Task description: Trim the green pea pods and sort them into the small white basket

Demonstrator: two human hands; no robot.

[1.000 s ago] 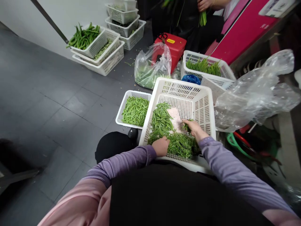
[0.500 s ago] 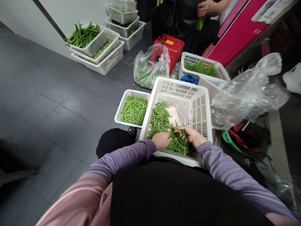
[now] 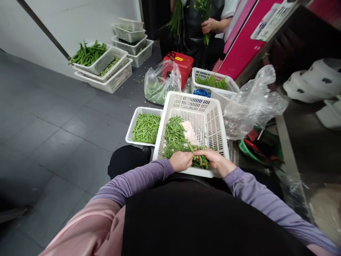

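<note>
A large white plastic basket (image 3: 214, 122) stands in front of me, with a pile of snow peas (image 3: 174, 131) along its left side. My left hand (image 3: 181, 161) is closed in a pinch over the near part of the basket; what lies between its fingertips is too small to make out. Touching it from the right, my right hand (image 3: 210, 158) is closed around several snow pea pods (image 3: 199, 161). Beneath both hands are green trimmings, partly hidden. Left of the large basket, a smaller white basket (image 3: 129, 133) holds many more pods.
A clear plastic bag (image 3: 170, 80) of greens and a red container (image 3: 183, 65) stand behind. Stacked baskets (image 3: 117, 83) with green peppers sit at back left. A crumpled plastic bag (image 3: 247, 110) lies right. Opposite, a co-worker's hand (image 3: 209, 26) holds green stalks.
The view has shifted right. My hands have come together, and the right one has turned inward with its pods to meet the left. The co-worker's stalks show more fully.
</note>
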